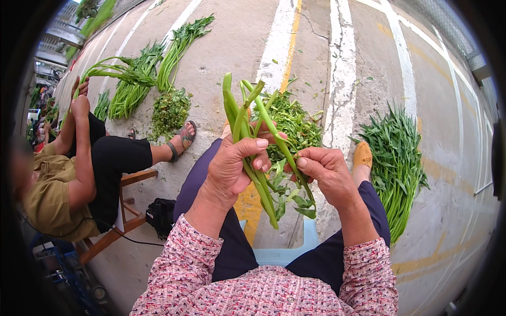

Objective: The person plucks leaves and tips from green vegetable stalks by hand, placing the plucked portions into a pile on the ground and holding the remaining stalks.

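My left hand (237,164) is closed around several thick green stems of a leafy vegetable, probably water spinach (237,118). Their cut ends point up and away from me. My right hand (322,170) pinches a side shoot or leaf stalk on one slanting stem (278,136) between thumb and forefinger. This stem crosses the others near my left fingers and carries a few leaves (304,207) at its lower end. Beyond my hands, on the ground between my feet, lies a pile of loose leaves and trimmings (296,122), partly hidden by the stems and my fingers.
A large bundle of long-leaved greens (391,158) lies beside my right shoe (362,155). At left a seated person (59,189) holds similar stems, near more bundles (134,87) and a trimmings heap (170,110). A black bag (160,217) stands by a wooden stool (134,177).
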Demonstrator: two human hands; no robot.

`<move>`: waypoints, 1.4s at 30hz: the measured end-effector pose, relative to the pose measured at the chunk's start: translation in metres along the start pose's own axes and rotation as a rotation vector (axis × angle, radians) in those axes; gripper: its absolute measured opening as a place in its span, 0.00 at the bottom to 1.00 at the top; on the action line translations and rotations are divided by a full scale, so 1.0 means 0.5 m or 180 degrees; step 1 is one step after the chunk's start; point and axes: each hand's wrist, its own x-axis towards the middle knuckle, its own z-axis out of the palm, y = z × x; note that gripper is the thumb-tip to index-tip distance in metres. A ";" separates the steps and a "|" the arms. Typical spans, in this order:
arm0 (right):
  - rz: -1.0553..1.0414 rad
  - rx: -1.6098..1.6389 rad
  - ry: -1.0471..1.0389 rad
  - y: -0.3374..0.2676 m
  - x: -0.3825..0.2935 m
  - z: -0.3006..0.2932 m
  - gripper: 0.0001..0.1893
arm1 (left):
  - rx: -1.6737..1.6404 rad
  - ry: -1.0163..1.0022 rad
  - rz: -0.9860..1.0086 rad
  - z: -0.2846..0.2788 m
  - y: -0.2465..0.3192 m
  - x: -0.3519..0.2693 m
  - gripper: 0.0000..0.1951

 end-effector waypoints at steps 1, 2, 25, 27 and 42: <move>0.0078 0.0028 -0.0003 -0.001 -0.001 0.000 0.10 | 0.0073 0.0046 0.0027 0.000 -0.002 0.001 0.16; 0.0156 0.0057 -0.0005 -0.002 -0.001 0.000 0.10 | 0.0085 0.0075 0.0046 0.002 -0.003 0.002 0.15; 0.0086 0.0474 0.0555 0.003 0.005 -0.012 0.11 | 0.0745 0.0361 0.0302 0.003 -0.022 0.010 0.10; 0.0216 0.0354 0.0514 0.013 0.008 -0.029 0.13 | 0.0777 0.0407 0.0310 0.001 -0.020 0.011 0.10; 0.0734 0.0506 0.0022 -0.019 -0.012 -0.053 0.10 | 0.0554 0.0616 0.0467 -0.009 0.013 0.007 0.11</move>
